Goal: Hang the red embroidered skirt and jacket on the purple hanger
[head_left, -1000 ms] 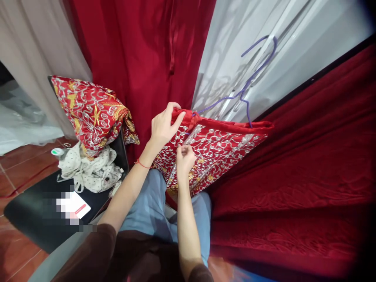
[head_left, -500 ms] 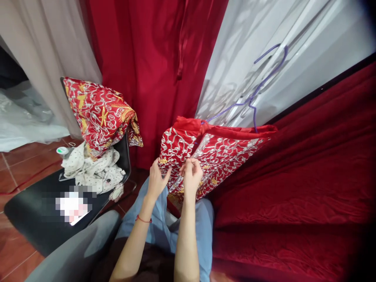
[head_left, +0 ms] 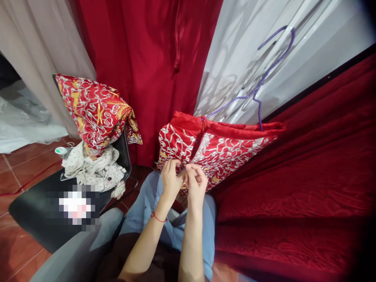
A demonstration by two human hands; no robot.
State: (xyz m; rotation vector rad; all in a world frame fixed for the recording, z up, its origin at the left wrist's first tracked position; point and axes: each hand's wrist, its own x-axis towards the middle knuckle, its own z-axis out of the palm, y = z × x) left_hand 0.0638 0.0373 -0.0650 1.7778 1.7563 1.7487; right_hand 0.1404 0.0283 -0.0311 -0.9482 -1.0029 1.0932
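A red skirt-like garment, embroidered in silver with some gold, hangs from a purple wire hanger in front of my knees. A slit runs down from its plain red waistband. My left hand is at the slit's lower end, fingers curled and thumb towards the other hand. Beside it, my right hand is closed in a pinch, its thumb and forefinger together. The fingertips of both hands nearly meet in front of the cloth. Whatever they pinch is too small or hidden to make out.
On the left, a black chair bears another red embroidered cloth over its back, a dotted white cloth and a blurred-out item. Red curtains hang behind, white drapes beside them. Dark red fabric fills the right.
My left hand has moved right, from the garment's left edge to beside my right hand, its fingers now curled. The right hand stays pinched, slightly lower. The view has shifted a little.
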